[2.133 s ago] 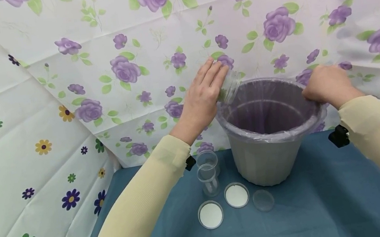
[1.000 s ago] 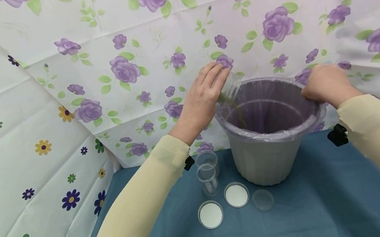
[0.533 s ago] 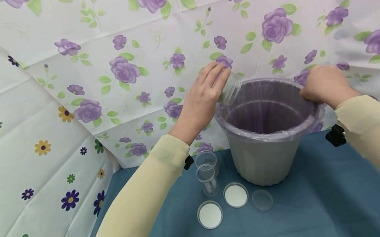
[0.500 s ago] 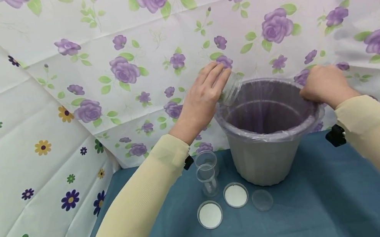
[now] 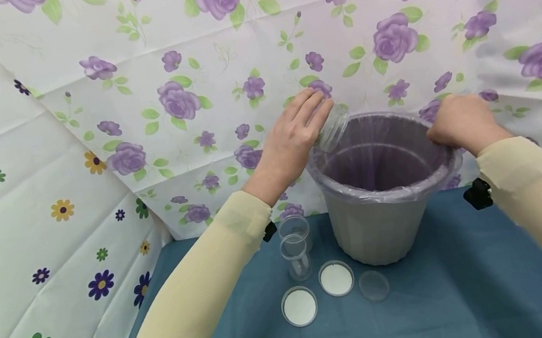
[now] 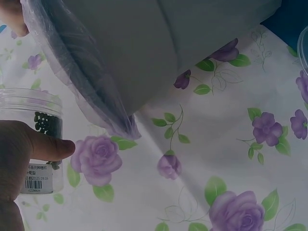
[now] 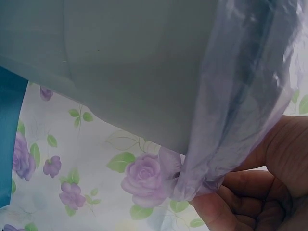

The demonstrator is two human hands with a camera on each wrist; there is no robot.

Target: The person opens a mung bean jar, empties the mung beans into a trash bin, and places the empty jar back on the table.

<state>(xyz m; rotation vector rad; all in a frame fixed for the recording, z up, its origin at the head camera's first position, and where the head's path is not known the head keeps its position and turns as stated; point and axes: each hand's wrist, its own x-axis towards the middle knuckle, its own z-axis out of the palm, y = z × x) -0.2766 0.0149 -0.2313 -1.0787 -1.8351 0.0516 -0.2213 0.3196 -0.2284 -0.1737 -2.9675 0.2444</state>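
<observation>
My left hand (image 5: 292, 139) grips a clear plastic jar (image 5: 336, 128), tilted with its mouth over the left side of the bin's opening. In the left wrist view, dark granules (image 6: 47, 124) cling inside the jar, and my thumb lies across its side above a barcode label (image 6: 38, 179). The grey trash bin (image 5: 382, 234) stands upright, lined with a thin translucent purple bag (image 5: 388, 195) folded over its rim. At the right side of that rim, my right hand (image 5: 466, 121) holds the bin and bag edge between thumb and curled fingers.
Left of the bin stand two clear plastic jars (image 5: 295, 249). In front lie two round lids with white discs, one nearer (image 5: 300, 307) and one farther (image 5: 336, 279), and a translucent disc (image 5: 374, 286). Blue cloth (image 5: 415, 313) covers the table; a floral sheet (image 5: 218, 48) hangs close behind.
A thin brownish stream fell from the jar into the bin a second ago; now no stream shows. The jar has shifted slightly right with my left hand. My right hand keeps its hold.
</observation>
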